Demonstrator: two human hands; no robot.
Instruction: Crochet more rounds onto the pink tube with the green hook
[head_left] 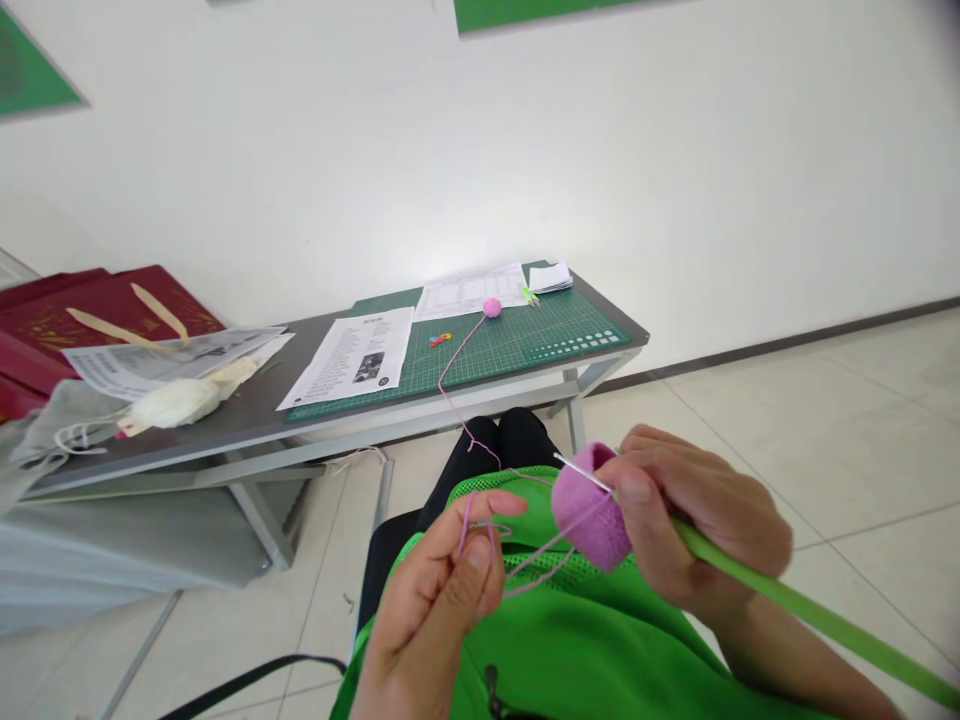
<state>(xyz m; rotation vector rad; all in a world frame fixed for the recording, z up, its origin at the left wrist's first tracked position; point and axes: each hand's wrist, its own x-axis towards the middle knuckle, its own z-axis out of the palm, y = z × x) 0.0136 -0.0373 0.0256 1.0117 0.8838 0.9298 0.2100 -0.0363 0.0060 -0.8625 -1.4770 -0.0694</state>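
Note:
My right hand (694, 520) is closed around a crochet hook (583, 472) with a green handle, its thin metal tip pointing up and left. Against those fingers sits a pink crocheted cup-shaped piece (592, 520), also held by my right hand. Two strands of pink yarn (541, 552) run from the piece across to my left hand (450, 590). There the yarn loops over the index finger, and the thumb pinches it. A yarn tail leads up from my lap to a small pink ball (491, 307) on the table.
On the dark table lie a green cutting mat (487, 355), printed sheets (352, 355), colourful stitch markers (440, 340) and small green-handled scissors (530, 296). A white stuffed shape (180, 402), wooden sticks (120, 328) and red bags (97, 310) are on the left. A white wall stands behind.

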